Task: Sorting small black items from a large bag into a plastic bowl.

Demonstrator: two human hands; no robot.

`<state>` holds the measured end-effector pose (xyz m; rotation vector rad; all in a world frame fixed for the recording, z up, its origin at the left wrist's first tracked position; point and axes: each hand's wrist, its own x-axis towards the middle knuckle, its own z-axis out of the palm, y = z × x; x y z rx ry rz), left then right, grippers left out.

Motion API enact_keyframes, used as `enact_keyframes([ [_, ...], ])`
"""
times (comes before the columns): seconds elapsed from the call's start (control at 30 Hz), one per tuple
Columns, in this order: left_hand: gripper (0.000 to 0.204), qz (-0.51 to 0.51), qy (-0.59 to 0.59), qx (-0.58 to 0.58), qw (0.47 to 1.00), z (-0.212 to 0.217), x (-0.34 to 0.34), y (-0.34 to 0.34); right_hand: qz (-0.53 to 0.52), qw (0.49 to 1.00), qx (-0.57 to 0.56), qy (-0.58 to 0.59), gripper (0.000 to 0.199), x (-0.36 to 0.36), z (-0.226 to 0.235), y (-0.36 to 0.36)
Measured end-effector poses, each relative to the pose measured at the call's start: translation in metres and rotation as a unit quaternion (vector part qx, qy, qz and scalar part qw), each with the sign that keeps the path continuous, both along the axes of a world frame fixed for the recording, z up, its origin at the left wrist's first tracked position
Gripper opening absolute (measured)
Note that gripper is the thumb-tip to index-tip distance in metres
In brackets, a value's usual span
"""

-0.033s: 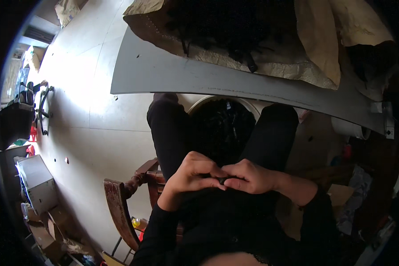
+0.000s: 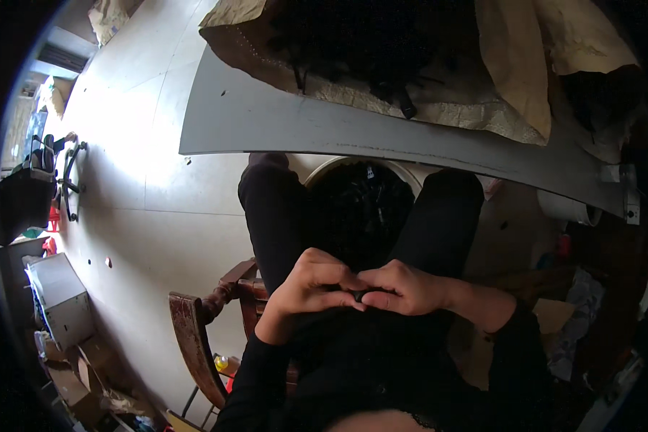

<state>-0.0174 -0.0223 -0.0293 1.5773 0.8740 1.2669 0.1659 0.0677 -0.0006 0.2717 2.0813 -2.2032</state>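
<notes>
My left hand (image 2: 315, 285) and my right hand (image 2: 405, 288) meet fingertip to fingertip above my lap. Between them they pinch a small black piece (image 2: 358, 295), mostly covered by thumbs and fingers, so its kind cannot be made out. Beyond the hands, between my knees, stands a round pale-rimmed tub (image 2: 317, 171) filled with black parts (image 2: 363, 205). On the grey tabletop (image 2: 266, 108) ahead lies an opened brown paper sack (image 2: 515, 65) with a dark heap of black pieces (image 2: 381, 43) inside. One black piece (image 2: 408, 106) pokes over its near edge.
A worn wooden chair (image 2: 194, 338) is at my left. Farther left are a wheeled chair base (image 2: 70, 183), a white box (image 2: 59, 288) and cardboard boxes (image 2: 72, 378). A white cylindrical container (image 2: 565, 207) lies under the table's right end. Small scraps dot the tiled floor (image 2: 151, 245).
</notes>
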Motion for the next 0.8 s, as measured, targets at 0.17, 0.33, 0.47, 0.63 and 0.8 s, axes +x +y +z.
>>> enact_keyframes([
  [0.17, 0.021, 0.003, -0.003, -0.036, 0.999, -0.003, -0.001, -0.007, 0.044, 0.992, -0.112, -0.036, 0.025, -0.009, -0.002, 0.007],
  [0.33, 0.026, 0.171, -0.167, -0.159, 0.958, -0.006, 0.001, -0.007, -0.228, 0.873, 0.412, 0.125, 0.014, -0.031, 0.019, 0.059],
  [0.47, 0.024, 0.158, -0.408, -0.209, 0.874, 0.0, 0.011, 0.005, -0.451, 0.697, 0.554, 0.062, 0.027, -0.059, 0.0, 0.124],
  [0.63, 0.015, 0.142, -0.523, -0.221, 0.811, -0.017, 0.016, 0.003, -0.459, 0.752, 0.467, 0.079, 0.033, -0.049, -0.014, 0.134],
  [0.8, 0.021, 0.258, -0.255, -0.211, 0.908, -0.004, 0.029, 0.021, -0.589, 0.792, 0.122, 0.108, 0.016, -0.033, -0.011, 0.083],
])
